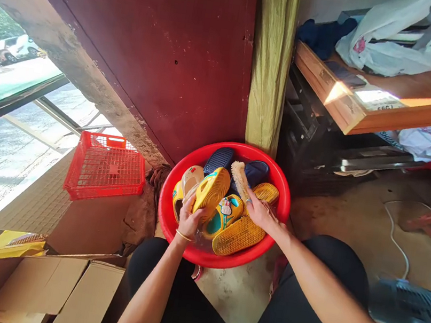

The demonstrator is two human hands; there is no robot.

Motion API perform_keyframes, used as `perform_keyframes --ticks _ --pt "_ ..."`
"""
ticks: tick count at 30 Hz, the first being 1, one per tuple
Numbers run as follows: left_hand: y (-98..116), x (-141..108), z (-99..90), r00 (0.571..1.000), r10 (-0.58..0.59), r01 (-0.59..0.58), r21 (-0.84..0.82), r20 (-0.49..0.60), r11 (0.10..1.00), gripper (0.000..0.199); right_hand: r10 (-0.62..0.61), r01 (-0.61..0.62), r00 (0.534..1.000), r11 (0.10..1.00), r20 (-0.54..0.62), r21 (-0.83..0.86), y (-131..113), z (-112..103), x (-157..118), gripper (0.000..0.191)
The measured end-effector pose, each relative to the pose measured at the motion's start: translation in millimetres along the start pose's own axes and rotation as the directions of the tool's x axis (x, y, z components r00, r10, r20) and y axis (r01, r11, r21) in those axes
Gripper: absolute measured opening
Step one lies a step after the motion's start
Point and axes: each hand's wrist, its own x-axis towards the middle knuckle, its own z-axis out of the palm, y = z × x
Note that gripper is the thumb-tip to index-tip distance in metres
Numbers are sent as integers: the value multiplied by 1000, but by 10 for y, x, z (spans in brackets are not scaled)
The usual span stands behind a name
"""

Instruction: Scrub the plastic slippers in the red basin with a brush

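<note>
So the person is sitting low with a red basin parked on the floor right between their knees, which is keeping everything within easy reach of both arms. The left hand is gripping a yellow slipper, fingers clamped around its lower edge, and it's tilting the thing up on its side so the ridged sole is facing toward the other hand. The right hand is holding a scrub brush, fingers wrapped shut on the handle, with the bristle end hovering just beside that slipper. More footwear is piling up in the basin: another yellow slipper lying sole up by the right wrist, a cartoon-print sandal wedged between the hands, and a pair of dark blue slippers leaning at the far rim. A red plastic crate is sitting off to the left, well apart, and flattened cardboard is lying near the left knee.
</note>
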Motion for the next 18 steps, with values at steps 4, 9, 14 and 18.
perform_keyframes --ticks 4,9,14,18 --pt "-138 -37 -20 963 269 -224 502 -17 835 63 46 -29 991 991 -122 134 208 -38 99 64" --pt "-233 -142 216 920 182 -391 793 347 467 63 88 -31 967 972 -240 234 350 -2 185 61" --pt "-243 -115 431 915 28 -394 872 403 290 45 173 -68 923 952 -343 297 503 21 293 59" --pt "-269 -50 489 901 -72 -394 878 427 274 44 166 -58 930 947 -329 315 537 62 326 58"
